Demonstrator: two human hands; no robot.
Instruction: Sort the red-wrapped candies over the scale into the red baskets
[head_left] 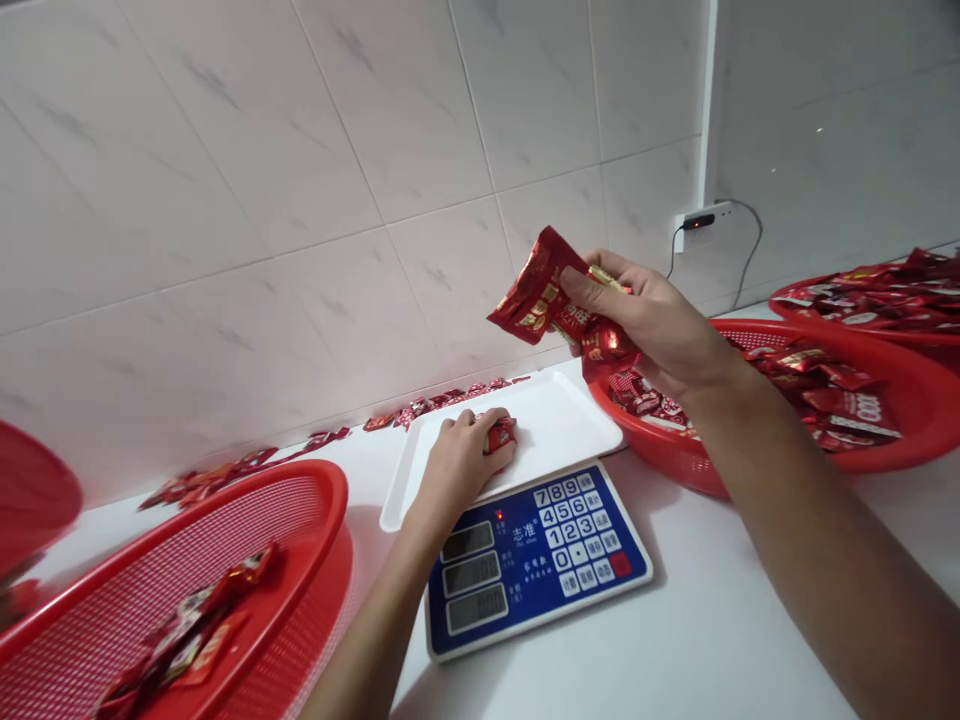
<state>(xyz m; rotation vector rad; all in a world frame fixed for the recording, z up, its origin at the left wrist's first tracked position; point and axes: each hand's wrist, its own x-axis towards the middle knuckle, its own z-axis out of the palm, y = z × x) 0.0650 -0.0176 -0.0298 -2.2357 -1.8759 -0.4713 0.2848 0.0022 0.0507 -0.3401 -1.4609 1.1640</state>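
Note:
My right hand (pixel 637 310) is raised above the right side of the scale, its fingers closed around several red wrapped candies (pixel 547 290). The wrappers carry gold print. On the white weighing tray (pixel 559 420), my left hand (pixel 465 455) is curled over a red wrapped candy (pixel 501 434); part of that candy is hidden by the fingers. Below the tray is the digital scale (pixel 540 560), with a blue keypad panel and three small displays. The digits on the displays are mostly too dim to read.
A red basket (pixel 330 490) with a few candies stands at the left. Fuller red baskets (pixel 675 455) are at the right. Loose candies (pixel 217 480) lie along the tiled wall. A power socket (pixel 701 225) with cables is on the wall.

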